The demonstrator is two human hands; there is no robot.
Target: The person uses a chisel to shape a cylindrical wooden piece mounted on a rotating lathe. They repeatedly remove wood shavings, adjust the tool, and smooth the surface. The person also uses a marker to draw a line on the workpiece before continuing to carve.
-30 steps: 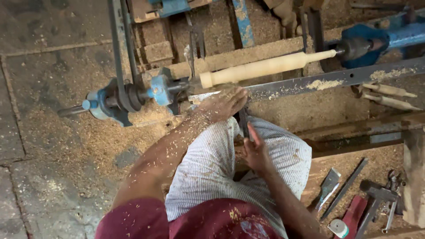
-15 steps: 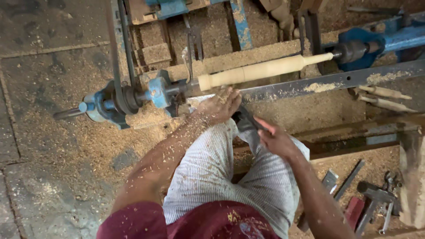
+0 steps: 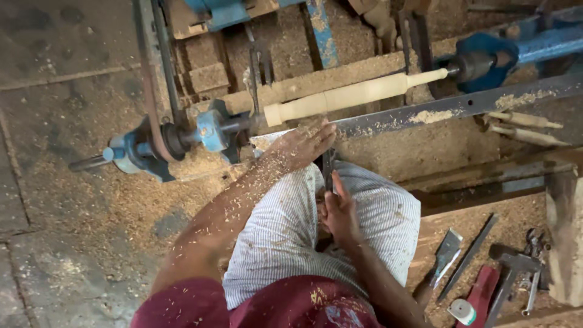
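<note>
The spindle — held between the lathe centres — is already rounded and tapered, with finer shaping judged left, while a chisel is gripped by the right hand and steadied under the left hand at the rest.

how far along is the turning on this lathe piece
Looks well along: the pale wooden spindle mounted between the blue lathe ends is already round, with a thinner end on the right, and sawdust covers the floor. In hand: the left hand rests on the metal tool rest near the thick end, and the right hand grips a dark chisel pointing at it. Left: that thick end appears plain, so probably shaping there.
</note>
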